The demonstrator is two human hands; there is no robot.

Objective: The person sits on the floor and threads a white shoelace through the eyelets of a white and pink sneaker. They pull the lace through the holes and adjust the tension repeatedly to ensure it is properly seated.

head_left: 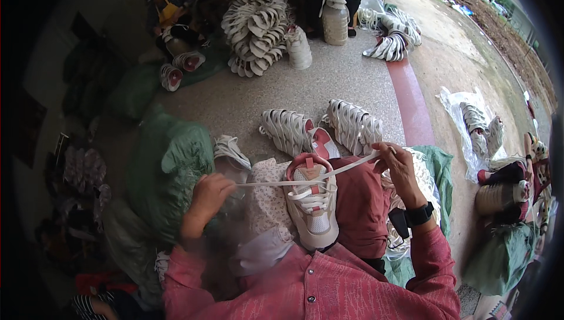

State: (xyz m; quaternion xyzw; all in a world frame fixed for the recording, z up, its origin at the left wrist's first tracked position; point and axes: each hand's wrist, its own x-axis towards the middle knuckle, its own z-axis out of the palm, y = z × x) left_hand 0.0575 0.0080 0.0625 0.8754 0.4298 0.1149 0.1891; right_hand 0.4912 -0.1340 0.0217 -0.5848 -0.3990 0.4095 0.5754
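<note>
A white and beige sneaker (317, 233) with a pink collar lies between my knees, its toe toward me. White shoelace (264, 184) runs through its eyelets, and its two ends stretch out to either side above the tongue. Off to the left of the shoe, my left hand (211, 196) is closed on one end. My right hand (399, 170), higher and to the right, pinches the other end between its fingers. Pink-red cloth covers my right knee, and floral cloth (269, 188) my left.
Nested rows of white shoe uppers (288, 129) sit on the floor ahead, with a taller pile (255, 26) farther back. A green sack (170, 167) stands at my left. Loose white laces (420, 173) lie on green sacking at my right. Other people work at the far side and right.
</note>
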